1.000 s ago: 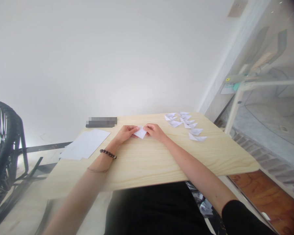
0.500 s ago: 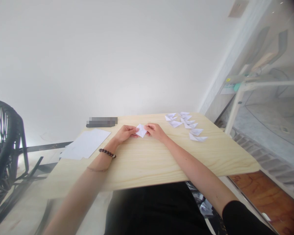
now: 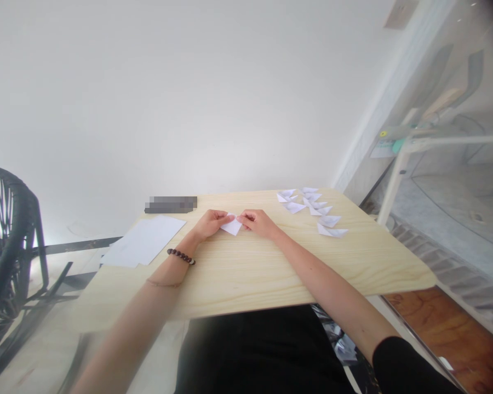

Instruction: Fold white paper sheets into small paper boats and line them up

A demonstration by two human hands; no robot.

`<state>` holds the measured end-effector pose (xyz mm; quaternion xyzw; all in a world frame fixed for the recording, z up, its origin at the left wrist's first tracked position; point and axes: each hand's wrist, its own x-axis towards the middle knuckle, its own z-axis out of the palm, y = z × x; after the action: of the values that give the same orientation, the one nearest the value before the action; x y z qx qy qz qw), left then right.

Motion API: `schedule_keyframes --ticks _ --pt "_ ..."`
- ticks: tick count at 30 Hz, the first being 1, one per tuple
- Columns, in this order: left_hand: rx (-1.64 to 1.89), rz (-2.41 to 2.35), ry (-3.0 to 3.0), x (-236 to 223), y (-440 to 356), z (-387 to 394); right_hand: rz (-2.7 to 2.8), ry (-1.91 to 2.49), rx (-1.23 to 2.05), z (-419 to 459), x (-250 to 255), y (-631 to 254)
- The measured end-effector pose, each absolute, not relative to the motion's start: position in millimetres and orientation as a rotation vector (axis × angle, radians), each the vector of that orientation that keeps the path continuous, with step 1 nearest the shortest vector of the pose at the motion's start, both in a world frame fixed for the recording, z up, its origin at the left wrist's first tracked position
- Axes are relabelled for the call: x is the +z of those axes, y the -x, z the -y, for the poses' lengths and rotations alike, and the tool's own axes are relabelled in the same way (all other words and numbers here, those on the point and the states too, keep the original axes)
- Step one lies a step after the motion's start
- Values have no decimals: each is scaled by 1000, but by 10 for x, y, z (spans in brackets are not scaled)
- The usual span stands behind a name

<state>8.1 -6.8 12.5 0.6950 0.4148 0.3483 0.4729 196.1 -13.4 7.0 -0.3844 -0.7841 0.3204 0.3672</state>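
Note:
A small folded piece of white paper is held between my two hands, just above the middle of the wooden table. My left hand pinches its left side, thumb on top. From the right, my right hand grips the upper right edge between thumb and fingers. Some of the fingers are hidden behind the paper. To the right of my hands lie several folded white paper boats, grouped toward the table's far right.
Flat white sheets of paper lie at the table's left. Behind them is a dark, blurred-out object. The pale wooden table stands against a white wall, with a dark woven chair to the left and a white metal frame to the right.
The folded paper first showed as a raised diamond between my hands; now it has turned and sits slightly lower and further left. My right hand has shifted its pinch along the edge.

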Motion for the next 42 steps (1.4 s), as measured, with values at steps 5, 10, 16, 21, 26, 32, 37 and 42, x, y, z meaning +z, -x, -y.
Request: schedule_keyframes --ticks 5,10,16,21,26,32,37,42 --pt "861 -1001 -1654 139 -86 77 2013 950 876 131 85 -1966" --pt "860 -1025 -1661 131 -80 76 1998 940 973 129 80 -1962" --pt "899 -1042 -1681 132 -116 91 1964 940 957 125 87 -1970" --pt "834 -945 -1544 166 -126 106 1837 983 916 92 69 -1977" --pt "777 -900 -1531 143 -79 78 1796 955 992 66 48 -1980" --pt "783 -895 -1539 159 -69 86 1843 915 1004 63 56 -1983" --pt "820 -925 -1555 177 -111 112 1874 965 961 91 62 -1982" --pt "856 -975 -1665 128 -102 80 1990 977 889 137 80 -1974"
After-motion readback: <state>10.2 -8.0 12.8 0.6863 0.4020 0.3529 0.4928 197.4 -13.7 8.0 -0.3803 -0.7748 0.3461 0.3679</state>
